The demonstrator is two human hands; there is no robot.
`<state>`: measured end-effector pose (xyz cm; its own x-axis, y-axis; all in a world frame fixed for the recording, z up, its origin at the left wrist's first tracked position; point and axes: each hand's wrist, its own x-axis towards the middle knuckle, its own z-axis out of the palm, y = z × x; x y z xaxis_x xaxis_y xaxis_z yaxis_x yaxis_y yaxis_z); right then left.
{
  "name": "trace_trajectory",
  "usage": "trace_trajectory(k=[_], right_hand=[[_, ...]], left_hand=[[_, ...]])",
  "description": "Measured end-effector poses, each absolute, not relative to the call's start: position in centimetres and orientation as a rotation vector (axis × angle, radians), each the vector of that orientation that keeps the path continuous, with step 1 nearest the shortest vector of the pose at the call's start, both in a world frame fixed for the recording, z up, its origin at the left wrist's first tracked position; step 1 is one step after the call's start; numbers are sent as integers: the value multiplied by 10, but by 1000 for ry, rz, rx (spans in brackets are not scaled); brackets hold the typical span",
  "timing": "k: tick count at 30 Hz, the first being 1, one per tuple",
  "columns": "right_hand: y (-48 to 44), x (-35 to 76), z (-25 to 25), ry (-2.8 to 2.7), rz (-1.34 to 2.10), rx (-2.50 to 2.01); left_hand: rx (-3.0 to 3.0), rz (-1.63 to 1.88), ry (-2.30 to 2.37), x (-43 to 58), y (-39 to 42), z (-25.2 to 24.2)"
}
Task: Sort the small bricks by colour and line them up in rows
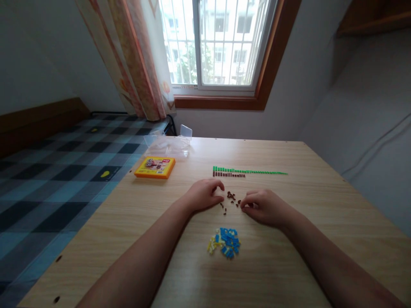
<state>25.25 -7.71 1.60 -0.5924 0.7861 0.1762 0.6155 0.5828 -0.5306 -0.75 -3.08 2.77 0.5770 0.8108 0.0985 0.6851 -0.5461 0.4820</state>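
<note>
Small brown building bricks (230,196) lie in a loose pile on the wooden table, with a few strays around it. My left hand (207,194) rests just left of this pile, thumb and forefinger apart with nothing between them. On the pile's right side, my right hand (262,207) has its fingers drawn together in a pinch beside some brown pieces; what the fingertips hold is too small to make out. Beyond the hands, a long row of green bricks (242,170) runs above a shorter row of brown bricks (228,174). Nearer me sits a heap of blue bricks (229,241) mixed with yellow bricks (212,244).
A yellow-orange box (155,167) lies at the table's left side. Behind it stands an open clear plastic container (168,146). A bed with a checked cover (80,171) adjoins the left edge, and a barred window (224,47) is behind the table (321,205).
</note>
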Motion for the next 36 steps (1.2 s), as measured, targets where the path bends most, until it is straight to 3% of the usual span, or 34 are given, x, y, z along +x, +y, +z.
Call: trace_trajectory(k=[8,24,36], right_hand=[[-71,263,16,-2365,629,-1204],[-66,276,13,-2305,665,-1254],[-48,277,-1,-2302,360,-1327]], left_hand=[[2569,288,1119,-8,-37,33],[2160,730,1164,-13,-18,12],[2186,731,1257,-10,-15,9]])
